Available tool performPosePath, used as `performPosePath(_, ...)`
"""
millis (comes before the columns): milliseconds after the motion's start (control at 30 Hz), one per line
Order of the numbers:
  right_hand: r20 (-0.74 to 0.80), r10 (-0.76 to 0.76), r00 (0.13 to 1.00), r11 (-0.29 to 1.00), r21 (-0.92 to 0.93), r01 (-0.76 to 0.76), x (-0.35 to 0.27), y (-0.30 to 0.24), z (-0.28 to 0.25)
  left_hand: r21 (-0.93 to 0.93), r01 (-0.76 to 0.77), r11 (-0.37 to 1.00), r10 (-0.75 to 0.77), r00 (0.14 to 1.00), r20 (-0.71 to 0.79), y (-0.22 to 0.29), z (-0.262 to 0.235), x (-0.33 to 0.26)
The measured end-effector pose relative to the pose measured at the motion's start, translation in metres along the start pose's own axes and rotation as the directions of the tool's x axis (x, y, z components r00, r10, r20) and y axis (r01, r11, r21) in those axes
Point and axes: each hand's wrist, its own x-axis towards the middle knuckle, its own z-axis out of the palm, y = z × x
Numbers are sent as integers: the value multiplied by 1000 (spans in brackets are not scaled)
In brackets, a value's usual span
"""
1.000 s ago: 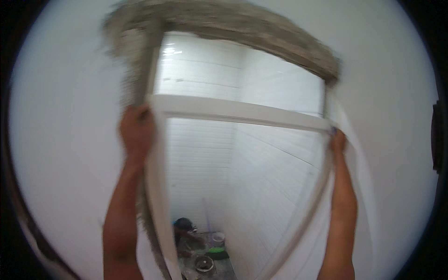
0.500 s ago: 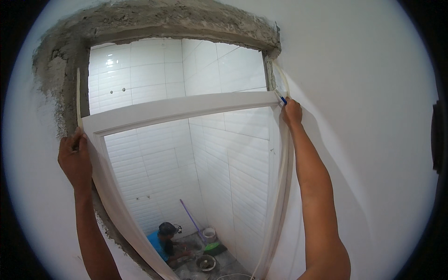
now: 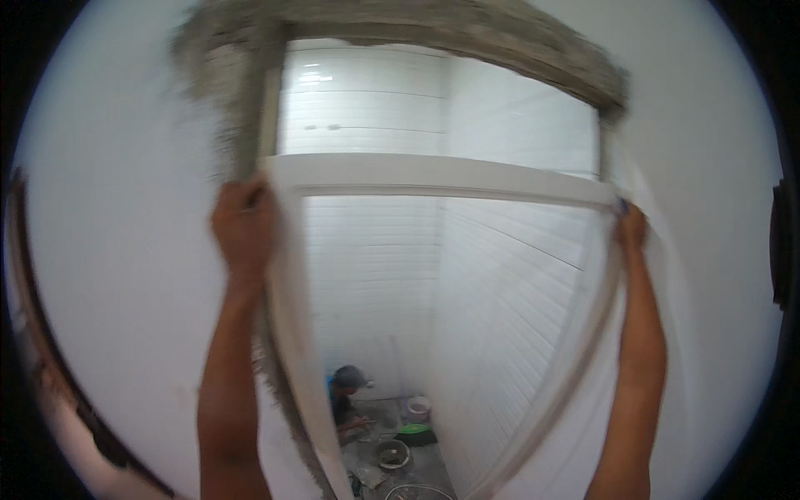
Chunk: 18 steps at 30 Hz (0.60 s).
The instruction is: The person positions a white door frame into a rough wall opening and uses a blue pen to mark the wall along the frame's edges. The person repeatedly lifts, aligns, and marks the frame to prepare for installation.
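Note:
A white door frame (image 3: 442, 173) stands in a rough wall opening, its top bar spanning between my two raised hands. My left hand (image 3: 243, 225) is closed at the frame's upper left corner, its fingers pinching a thin pale tube (image 3: 271, 104) that rises along the cement edge; motion blurs it. At the upper right corner, my right hand (image 3: 633, 225) is closed around a slim blue pen (image 3: 623, 206), mostly covered by the fingers. The pale tube seen by that hand earlier is too smeared to make out now.
Rough grey cement (image 3: 442, 23) borders the opening. Beyond it, a person (image 3: 346, 383) crouches low in a white-tiled room, beside a round basin (image 3: 393, 454), a white bucket (image 3: 418, 407) and a green broom head (image 3: 415, 430). A white wall (image 3: 708, 250) rises at right.
The view has swung left, so the frame and both hands appear farther right, and a dark edge shows at far left. Both hands stay at the frame's upper corners.

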Motion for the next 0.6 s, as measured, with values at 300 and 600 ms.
performPosePath(300, 11, -132, 991, 952, -277, 129, 9, 25, 2, -23, 53, 998, -55, 994, -93, 23, 0, -3)
performPosePath(600, -7, -101, 995, 952, -290, 95, 26, 49, 13, -54, 125, 991, -128, 990, -58, 29, -4, -4)
